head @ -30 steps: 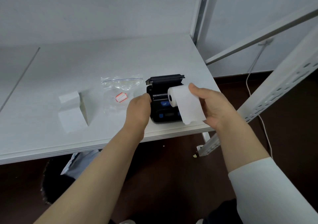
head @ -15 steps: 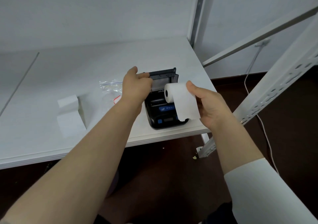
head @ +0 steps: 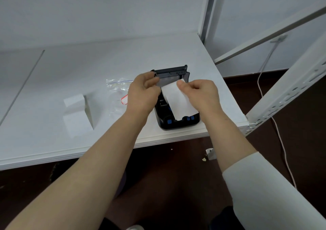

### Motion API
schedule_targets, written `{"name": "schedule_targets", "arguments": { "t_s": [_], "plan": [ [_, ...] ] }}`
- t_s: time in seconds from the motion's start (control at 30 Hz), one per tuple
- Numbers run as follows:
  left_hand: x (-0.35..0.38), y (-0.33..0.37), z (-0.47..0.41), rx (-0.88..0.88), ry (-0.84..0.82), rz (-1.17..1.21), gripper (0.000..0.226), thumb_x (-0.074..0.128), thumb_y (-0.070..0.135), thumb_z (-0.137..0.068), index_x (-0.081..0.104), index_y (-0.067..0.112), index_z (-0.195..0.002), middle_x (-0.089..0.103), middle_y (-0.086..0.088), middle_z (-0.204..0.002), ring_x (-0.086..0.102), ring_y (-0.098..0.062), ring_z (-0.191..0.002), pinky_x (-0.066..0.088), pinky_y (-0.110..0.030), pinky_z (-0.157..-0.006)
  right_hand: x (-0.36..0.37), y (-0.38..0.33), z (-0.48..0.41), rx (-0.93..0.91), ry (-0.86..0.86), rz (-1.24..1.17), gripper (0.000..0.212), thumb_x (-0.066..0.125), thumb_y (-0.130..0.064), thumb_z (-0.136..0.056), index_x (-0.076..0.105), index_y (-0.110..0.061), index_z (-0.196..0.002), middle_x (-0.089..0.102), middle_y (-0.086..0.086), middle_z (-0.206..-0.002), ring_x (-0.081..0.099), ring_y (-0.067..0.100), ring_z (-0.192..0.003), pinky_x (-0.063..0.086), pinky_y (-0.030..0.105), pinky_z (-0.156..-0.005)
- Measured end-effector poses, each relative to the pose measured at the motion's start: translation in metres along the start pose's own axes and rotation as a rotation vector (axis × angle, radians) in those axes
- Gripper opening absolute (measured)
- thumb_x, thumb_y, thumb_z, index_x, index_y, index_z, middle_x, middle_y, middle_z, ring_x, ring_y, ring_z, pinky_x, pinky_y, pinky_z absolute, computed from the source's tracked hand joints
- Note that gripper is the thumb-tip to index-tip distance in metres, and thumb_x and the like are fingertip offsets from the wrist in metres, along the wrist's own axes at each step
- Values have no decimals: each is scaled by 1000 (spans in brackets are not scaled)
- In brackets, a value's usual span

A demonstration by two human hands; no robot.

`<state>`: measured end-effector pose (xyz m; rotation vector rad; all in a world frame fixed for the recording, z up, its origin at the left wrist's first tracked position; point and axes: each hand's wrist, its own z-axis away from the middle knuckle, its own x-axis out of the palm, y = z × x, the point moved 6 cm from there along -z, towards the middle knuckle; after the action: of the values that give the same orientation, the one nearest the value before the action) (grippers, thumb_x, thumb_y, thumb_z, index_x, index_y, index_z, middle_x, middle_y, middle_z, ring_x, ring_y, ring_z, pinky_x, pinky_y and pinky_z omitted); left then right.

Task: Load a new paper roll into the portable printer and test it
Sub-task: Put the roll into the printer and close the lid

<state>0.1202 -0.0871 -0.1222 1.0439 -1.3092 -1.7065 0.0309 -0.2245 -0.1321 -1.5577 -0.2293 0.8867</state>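
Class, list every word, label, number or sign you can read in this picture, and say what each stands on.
None can be read.
Red-bordered label in the plastic bag: shows no readable writing.
Printer: blue buttons, markings too small to read.
Paper strip: blank.

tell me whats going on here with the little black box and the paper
A person is loading a paper roll into a small black printer at the table's front edge. Its lid stands open. The right hand pinches the paper; the left hand is at the printer's left side. The loose end drapes over the blue buttons.
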Motion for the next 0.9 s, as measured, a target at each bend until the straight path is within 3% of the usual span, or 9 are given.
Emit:
{"name": "schedule_targets", "arguments": {
  "t_s": [0.17, 0.23, 0.3, 0.37, 0.47, 0.57, 0.7, 0.77, 0.9],
  "plan": [
    [3, -11, -3, -56, -55, -134, 42, 57, 1, -81, 58, 10, -122, 62, 5, -91, 53, 1, -73, 43, -3, -53, 12, -9, 3, -109, 34, 246, 42, 54, -45, -88, 70, -6, -83, 69, 7, -80, 58, 23, -81, 23, 31, -79],
    [3, -16, -4, -53, -70, -156, 42, 62, 10, -79, 61, 12, -120, 67, 3, -99, 61, -6, -87, 48, -8, -75, 14, -11, 3, -129, 56, 325, 40, 52, -46, -89, 70, -11, -83, 70, 4, -83, 58, 23, -84, 19, 30, -80],
    [4, -17, -5, 15, -59, -246, 47, 64, 28, -71, 64, 17, -117, 69, 0, -114, 63, -17, -109, 44, -34, -103, 15, -11, 2, -148, 65, 381, 38, 51, -45, -90, 69, -13, -78, 66, 1, -73, 54, 22, -77, 20, 31, -81],
    [7, -19, -4, 42, -53, -335, 47, 62, 32, -71, 65, 18, -116, 68, 0, -120, 60, -21, -116, 35, -47, -111, 15, -10, 2, -164, 65, 443, 40, 52, -44, -90, 62, -13, -66, 51, -2, -55, 48, 22, -68, 23, 32, -83],
    [8, -20, -6, 64, -19, -425, 38, 61, 18, -85, 61, 15, -123, 65, -3, -124, 55, -23, -121, 27, -46, -115, 15, -8, 0, -187, 74, 523, 43, 54, -43, -89, 54, -14, -57, 38, -4, -47, 42, 21, -61, 26, 35, -97],
    [9, -16, -8, 123, -16, -524, 38, 60, 18, -86, 61, 16, -123, 64, -1, -127, 52, -20, -125, 20, -45, -118, 16, -9, 2, -214, 110, 566, 29, 53, -38, -91, 64, -18, -74, 57, 0, -62, 45, 18, -64, 21, 37, -106],
    [15, -12, -8, 176, -60, -706, 27, 57, 22, -88, 65, 24, -114, 67, -1, -117, 52, -20, -123, 0, -39, -121, 18, -9, 5, -252, 151, 688, 33, 56, -40, -88, 55, -26, -118, 69, 0, -95, 50, 21, -111, 10, 31, -89],
    [17, -11, -7, 203, -77, -768, 15, 51, 18, -89, 58, 30, -92, 68, -5, -101, 53, -24, -117, -1, -37, -118, 19, -6, 3, -257, 134, 716, 30, 56, -42, -88, 58, -28, -115, 70, 0, -99, 44, 20, -116, 11, 31, -84],
    [21, -14, -7, 250, -131, -863, 33, 28, 18, -75, 61, 20, -81, 70, -12, -95, 52, -29, -107, 0, -36, -117, 20, -9, 5, -311, 93, 815, 27, 48, -38, -92, 70, -22, -94, 69, 0, -90, 45, 22, -111, 13, 32, -84]
  ]
}}
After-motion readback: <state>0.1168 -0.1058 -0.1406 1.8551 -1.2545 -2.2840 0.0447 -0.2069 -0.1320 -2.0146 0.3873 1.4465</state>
